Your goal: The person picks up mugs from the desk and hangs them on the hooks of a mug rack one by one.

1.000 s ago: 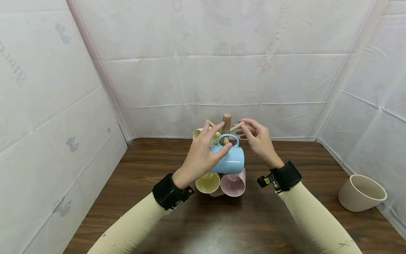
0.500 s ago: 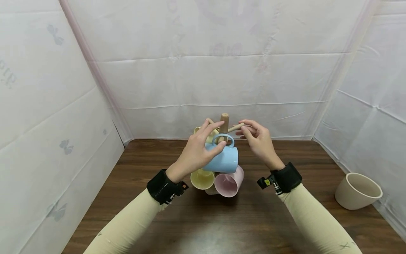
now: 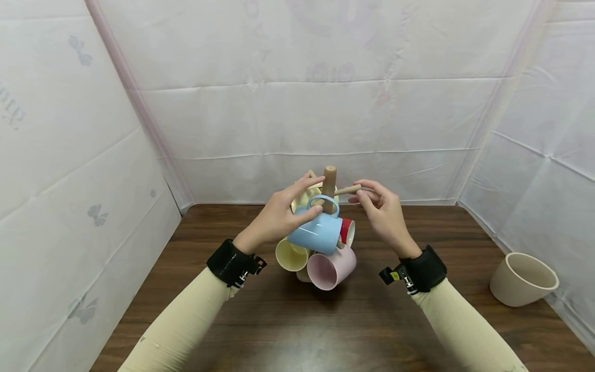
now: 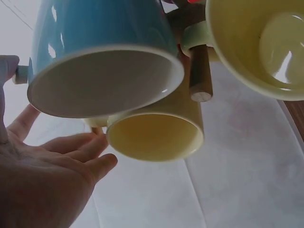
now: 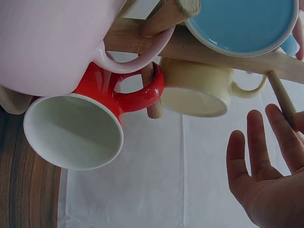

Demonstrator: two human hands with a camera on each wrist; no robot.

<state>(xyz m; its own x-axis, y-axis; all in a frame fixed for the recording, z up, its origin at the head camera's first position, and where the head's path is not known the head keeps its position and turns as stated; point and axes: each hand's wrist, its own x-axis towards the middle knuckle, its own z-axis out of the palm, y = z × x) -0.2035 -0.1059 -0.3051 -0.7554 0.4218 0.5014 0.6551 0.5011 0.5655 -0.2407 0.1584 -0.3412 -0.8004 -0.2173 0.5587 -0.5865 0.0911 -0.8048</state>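
Note:
A wooden mug tree (image 3: 329, 181) stands on the table with mugs hung on its pegs. The blue mug (image 3: 316, 231) faces the front, above a pink mug (image 3: 341, 262) and a yellow mug (image 3: 290, 256). Part of a red mug (image 3: 345, 230) shows at the right, while a pale yellow mug (image 5: 194, 90) hangs behind. My left hand (image 3: 276, 216) has its thumb against the blue mug's peg end (image 4: 21, 74), its other fingers stretched toward the back of the tree. Between thumb and index finger, my right hand (image 3: 387, 216) pinches a bare upper peg (image 5: 282, 97).
A beige cup (image 3: 516, 289) stands at the right side of the wooden table (image 3: 372, 320). White sheeting (image 3: 297, 119) hangs behind and on both sides. Each wrist wears a black strap with a small camera.
The mug tree has turned: the blue, pink and lower yellow mugs swung left, and the red mug came into view at the right. My left hand moved left with it.

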